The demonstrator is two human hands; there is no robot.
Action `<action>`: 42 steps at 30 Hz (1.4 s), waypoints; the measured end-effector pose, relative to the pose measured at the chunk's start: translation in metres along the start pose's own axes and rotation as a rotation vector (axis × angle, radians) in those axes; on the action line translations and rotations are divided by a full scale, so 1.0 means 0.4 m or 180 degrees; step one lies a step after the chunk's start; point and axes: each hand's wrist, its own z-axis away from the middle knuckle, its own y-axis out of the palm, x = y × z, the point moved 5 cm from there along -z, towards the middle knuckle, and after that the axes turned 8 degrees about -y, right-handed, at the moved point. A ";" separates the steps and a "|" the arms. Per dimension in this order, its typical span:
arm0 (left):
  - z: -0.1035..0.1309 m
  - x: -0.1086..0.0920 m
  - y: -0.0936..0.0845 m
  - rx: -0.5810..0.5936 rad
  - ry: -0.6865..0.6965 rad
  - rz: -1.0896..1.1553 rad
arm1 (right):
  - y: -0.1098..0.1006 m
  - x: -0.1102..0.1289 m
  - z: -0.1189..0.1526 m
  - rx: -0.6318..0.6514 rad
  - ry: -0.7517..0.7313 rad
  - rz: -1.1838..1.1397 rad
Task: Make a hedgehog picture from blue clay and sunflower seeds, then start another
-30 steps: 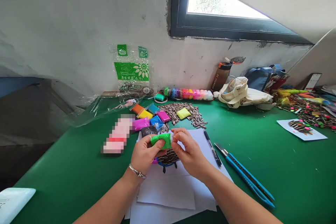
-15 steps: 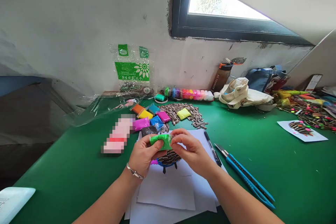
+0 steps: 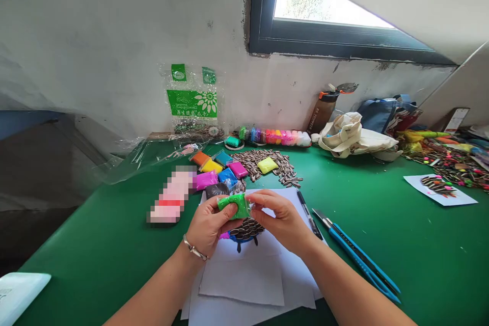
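A small clear packet of bright green clay [image 3: 237,206] is held above the white papers [image 3: 244,280]. My left hand [image 3: 211,223] grips its left side, thumb on top. The fingers of my right hand [image 3: 275,214] pinch the clear wrapper at the packet's right end. Below the packet lies a picture of sunflower seeds [image 3: 247,230] with a blue rim and small dark legs, partly covered by my hands. A black clay packet [image 3: 217,191] sits just behind my left fingers.
Colored clay packets [image 3: 206,180] and a seed pile [image 3: 282,169] lie behind my hands. To the right are a pen [image 3: 308,214], a blue cutter [image 3: 362,260] and a seed picture [image 3: 439,188]. A bottle [image 3: 323,112] and cloth bag [image 3: 346,135] stand near the wall.
My right fingers have shifted slightly at the packet's right end, and more of the clear wrapper shows between them and the green clay. My left hand has hardly moved.
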 end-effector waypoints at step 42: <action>-0.012 0.008 -0.009 -0.0298 -0.0098 0.0139 | 0.005 -0.019 -0.001 -0.0027 -0.0201 0.0427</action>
